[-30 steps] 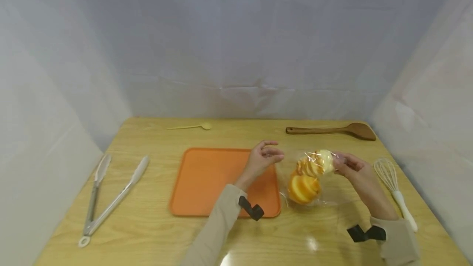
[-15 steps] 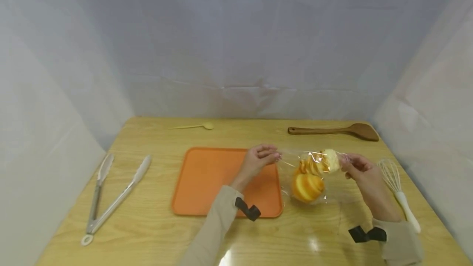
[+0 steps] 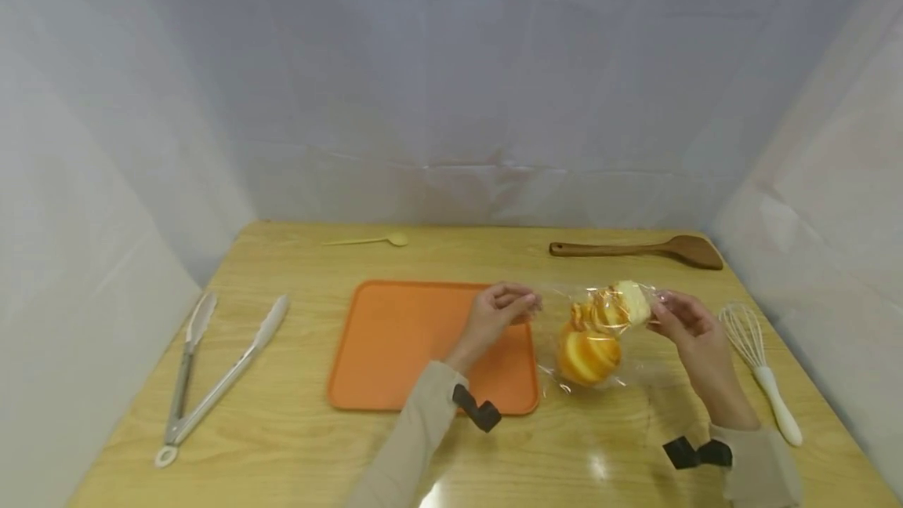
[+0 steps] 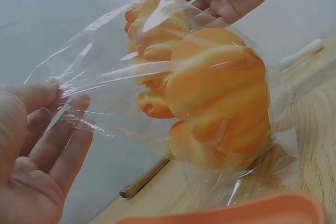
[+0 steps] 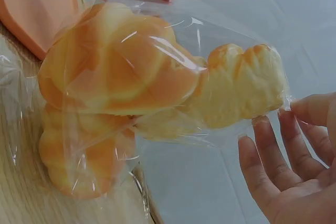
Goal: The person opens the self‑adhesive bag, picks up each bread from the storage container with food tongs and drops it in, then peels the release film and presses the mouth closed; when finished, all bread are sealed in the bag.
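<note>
A clear plastic bag [image 4: 118,85] with several golden bread pieces inside spans the space between my hands, right of the orange tray. A round striped bun [image 3: 589,355] sits low in the bag; a twisted bread [image 3: 598,312] and a pale yellow piece [image 5: 241,85] lie above it. My left hand [image 3: 492,318] pinches the bag's left edge between thumb and fingers, over the tray's right side. At the opposite end, my right hand [image 3: 697,339] pinches the bag's corner beside the pale piece, as the right wrist view shows.
The orange tray [image 3: 402,343] lies left of the bag. Metal tongs [image 3: 212,390] spread at the far left. Along the back lie a small yellow spoon [image 3: 395,240] and a wooden spatula [image 3: 677,250]. A whisk [image 3: 765,375] lies close to my right forearm.
My left hand has come to pinch the bag's left edge, which it was apart from a second ago. The bag and right hand have shifted slightly right.
</note>
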`<move>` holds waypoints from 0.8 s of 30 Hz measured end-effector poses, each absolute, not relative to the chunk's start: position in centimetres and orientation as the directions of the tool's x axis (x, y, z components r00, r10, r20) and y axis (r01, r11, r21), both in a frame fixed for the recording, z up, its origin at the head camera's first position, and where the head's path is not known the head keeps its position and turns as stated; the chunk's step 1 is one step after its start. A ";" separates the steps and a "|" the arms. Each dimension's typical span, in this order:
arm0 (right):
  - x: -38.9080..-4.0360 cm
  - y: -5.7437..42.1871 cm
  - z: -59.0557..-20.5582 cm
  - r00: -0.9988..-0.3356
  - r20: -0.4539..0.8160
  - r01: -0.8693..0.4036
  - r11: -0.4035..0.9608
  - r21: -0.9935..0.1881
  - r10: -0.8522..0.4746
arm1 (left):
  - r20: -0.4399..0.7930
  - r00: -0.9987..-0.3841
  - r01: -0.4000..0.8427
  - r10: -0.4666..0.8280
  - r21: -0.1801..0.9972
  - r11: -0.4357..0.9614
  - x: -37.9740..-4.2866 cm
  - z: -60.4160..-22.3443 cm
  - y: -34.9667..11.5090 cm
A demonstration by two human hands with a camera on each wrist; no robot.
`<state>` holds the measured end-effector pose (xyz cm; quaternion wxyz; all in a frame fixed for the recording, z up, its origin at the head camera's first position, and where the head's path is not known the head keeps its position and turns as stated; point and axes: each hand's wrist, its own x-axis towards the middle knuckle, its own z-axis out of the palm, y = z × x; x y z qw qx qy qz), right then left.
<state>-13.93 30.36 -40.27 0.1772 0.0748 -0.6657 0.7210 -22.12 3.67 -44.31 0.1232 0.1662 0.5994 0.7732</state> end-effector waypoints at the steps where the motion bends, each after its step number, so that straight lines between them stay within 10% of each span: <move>1: -13.8 30.4 -40.2 -0.925 0.346 -0.358 -0.062 -0.931 0.156 | 0.102 -0.914 -0.001 0.392 0.967 -0.254 -22.1 -44.3 3.7; 24: -15.9 32.8 -41.5 -0.992 0.025 0.004 0.231 -0.973 0.121 | -0.020 -0.931 -0.121 0.365 0.960 -0.254 -22.3 -45.6 4.8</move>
